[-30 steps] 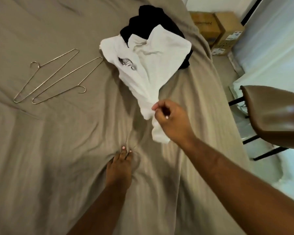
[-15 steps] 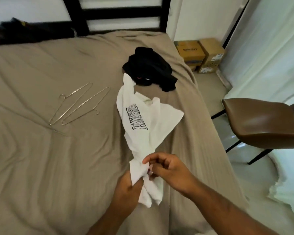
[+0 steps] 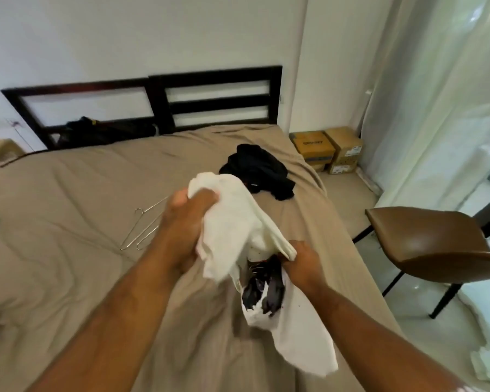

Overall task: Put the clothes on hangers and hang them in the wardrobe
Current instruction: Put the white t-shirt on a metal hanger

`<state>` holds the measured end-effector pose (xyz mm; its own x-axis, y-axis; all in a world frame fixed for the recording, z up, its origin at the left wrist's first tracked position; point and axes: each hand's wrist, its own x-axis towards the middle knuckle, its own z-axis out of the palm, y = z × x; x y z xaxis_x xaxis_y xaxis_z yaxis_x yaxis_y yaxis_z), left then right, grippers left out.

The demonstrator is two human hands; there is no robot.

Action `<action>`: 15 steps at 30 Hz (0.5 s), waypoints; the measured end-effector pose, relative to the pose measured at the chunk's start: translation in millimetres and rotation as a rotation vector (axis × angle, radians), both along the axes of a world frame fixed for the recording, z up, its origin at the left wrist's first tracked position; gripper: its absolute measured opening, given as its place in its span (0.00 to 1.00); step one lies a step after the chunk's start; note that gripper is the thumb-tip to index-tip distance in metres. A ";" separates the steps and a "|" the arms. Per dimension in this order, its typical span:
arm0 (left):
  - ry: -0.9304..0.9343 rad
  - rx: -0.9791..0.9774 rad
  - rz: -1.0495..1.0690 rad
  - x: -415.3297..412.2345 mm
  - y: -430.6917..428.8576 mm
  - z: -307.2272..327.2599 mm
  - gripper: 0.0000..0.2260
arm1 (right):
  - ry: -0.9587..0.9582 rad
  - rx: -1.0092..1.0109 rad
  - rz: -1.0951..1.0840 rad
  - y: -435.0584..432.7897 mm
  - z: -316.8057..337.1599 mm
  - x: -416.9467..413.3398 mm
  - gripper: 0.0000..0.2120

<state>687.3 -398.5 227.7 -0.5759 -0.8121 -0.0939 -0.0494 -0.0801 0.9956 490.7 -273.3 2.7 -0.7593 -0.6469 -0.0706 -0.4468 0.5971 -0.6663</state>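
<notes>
Above near bed (image 3: 68, 207) edge | white T-shirt (image 3: 238, 219) held clear, bunched | left hand (image 3: 186, 222) grips upper fabric, right hand (image 3: 303, 263) pinches lower edge, likely to spread it | wire hangers (image 3: 143, 232) left, unused | black garment (image 3: 262, 172) far

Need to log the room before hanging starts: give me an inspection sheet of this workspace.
Surface: bed with a wrinkled tan cover.
Job's things: white shirt bunched, held above the bed; black clothes heaped on the bed's far right; two wire hangers lying on the bed.
Clutter: dark heap by the headboard.
Hands: left hand grips the shirt's upper bunch; right hand grips its lower part.
Cables: perhaps a thin cord at far left; too blurred to tell.
Surroundings: brown chair right of the bed; cardboard boxes on the floor; curtain; no wardrobe in view.
</notes>
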 end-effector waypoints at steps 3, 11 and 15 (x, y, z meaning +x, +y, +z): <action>0.032 0.100 0.024 7.0 -48.5 17.4 0.07 | 0.034 0.040 0.003 13.5 28.6 -23.8 0.12; -0.852 -0.167 -0.598 43.3 -128.7 43.6 0.28 | 0.154 0.198 0.038 68.5 90.9 -86.5 0.07; -1.260 -0.475 -0.731 39.8 -122.8 50.2 0.55 | 0.294 0.109 -0.036 84.2 114.4 -93.4 0.10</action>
